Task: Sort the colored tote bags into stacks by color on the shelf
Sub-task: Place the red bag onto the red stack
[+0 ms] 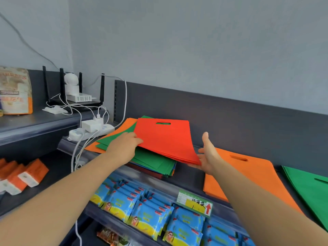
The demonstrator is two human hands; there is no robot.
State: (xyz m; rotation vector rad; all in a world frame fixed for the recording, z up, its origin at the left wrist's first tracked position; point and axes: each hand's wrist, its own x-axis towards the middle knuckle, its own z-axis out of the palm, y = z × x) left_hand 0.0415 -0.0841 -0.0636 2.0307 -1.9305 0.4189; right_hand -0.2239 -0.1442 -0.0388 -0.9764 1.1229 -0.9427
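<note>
While left hand point(124, 148) pinches red bag point(165, 139), right hand point(208, 157) supports corner, fingers straight.

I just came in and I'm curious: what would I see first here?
The bright red tote bags in the middle, held between the left hand and the right hand above a mixed pile. To their right lie an orange stack and a green stack on the shelf. Below sit blue packets.

My arms are showing bare right now: left forearm point(71, 183), right forearm point(257, 201), left hand point(124, 146), right hand point(208, 157), all uncovered skin.
</note>
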